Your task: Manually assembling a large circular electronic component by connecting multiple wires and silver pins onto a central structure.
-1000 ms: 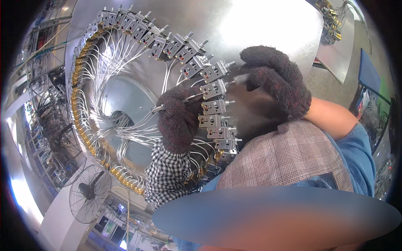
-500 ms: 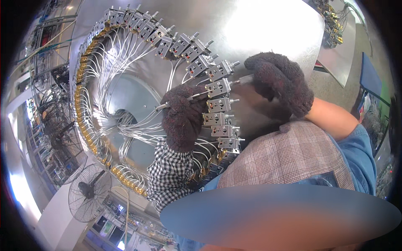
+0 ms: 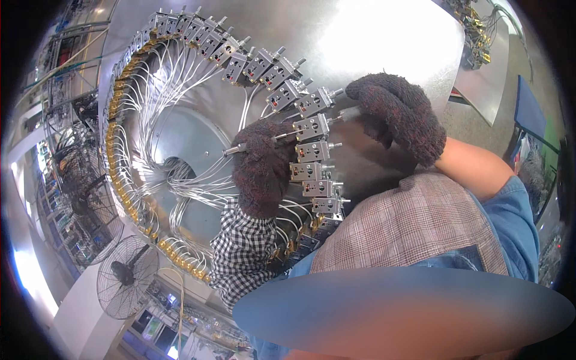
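Item: ring of small grey valve blocks point(image 3: 312, 127) w/ thin metal tubes point(image 3: 180, 114), mounted round a shiny steel disc point(image 3: 384, 42).

L hand point(image 3: 261, 165), dark knit glove, is sitting inside the ring, grip pressing together on a slim metal rod point(image 3: 235, 149); rod's long axis is running roughly horizontal, tip pointing left, away from the blocks.

R hand point(image 3: 399, 117), same glove, is hovering outside the ring, fingers curling at a block's protruding stem point(image 3: 336, 91); can't tell if it's pinching.

Block being worked is lying between both grips, L nearer.

Vs. half a sec ago: R hand is sitting closer to the stem; L much the same.

Floor fan point(image 3: 123, 275) is standing lower left.
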Motion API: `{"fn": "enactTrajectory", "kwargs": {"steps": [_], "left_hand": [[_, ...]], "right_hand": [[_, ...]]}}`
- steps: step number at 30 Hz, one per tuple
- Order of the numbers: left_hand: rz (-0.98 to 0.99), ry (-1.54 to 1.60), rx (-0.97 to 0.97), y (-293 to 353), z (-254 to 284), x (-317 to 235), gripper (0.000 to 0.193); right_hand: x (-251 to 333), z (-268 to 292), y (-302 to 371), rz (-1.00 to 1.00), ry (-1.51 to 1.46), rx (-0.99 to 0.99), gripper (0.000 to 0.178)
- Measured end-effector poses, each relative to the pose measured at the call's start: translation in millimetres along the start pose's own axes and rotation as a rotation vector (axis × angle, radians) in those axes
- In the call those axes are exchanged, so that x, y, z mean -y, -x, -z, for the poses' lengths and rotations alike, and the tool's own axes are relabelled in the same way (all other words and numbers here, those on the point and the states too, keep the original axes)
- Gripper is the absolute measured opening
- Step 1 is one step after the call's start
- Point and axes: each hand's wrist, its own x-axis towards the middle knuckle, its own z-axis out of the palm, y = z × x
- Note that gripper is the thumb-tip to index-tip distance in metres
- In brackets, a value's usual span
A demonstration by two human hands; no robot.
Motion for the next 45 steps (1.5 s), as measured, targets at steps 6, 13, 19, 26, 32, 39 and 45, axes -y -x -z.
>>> {"fn": "enactTrajectory", "kwargs": {"steps": [6,13,19,26,32,39,45], "left_hand": [[0.48,1.086,-0.114,0,0,-26,0.032],[0.484,1.075,-0.077,2,2,-18,0.039],[0.454,0.982,-0.08,1,2,-20,0.04],[0.448,1.206,-0.065,-2,3,-25,0.034],[0.412,1.172,-0.107,-1,1,-20,0.036],[0.48,1.024,-0.106,1,2,-25,0.037],[0.49,0.971,-0.133,-1,0,-28,0.037]], "right_hand": [[10,5,0,-0.185,-0.199,0.006,0.044],[28,11,-11,-0.751,-0.912,-0.115,0.032],[27,14,-13,-0.908,-0.938,-0.007,0.03],[17,15,-8,-0.694,-0.725,0.054,0.03],[25,16,-15,-0.775,-0.847,0.005,0.033],[26,14,-20,-0.809,-0.846,-0.056,0.036],[1,4,-5,-0.462,-0.502,0.029,0.034]]}}
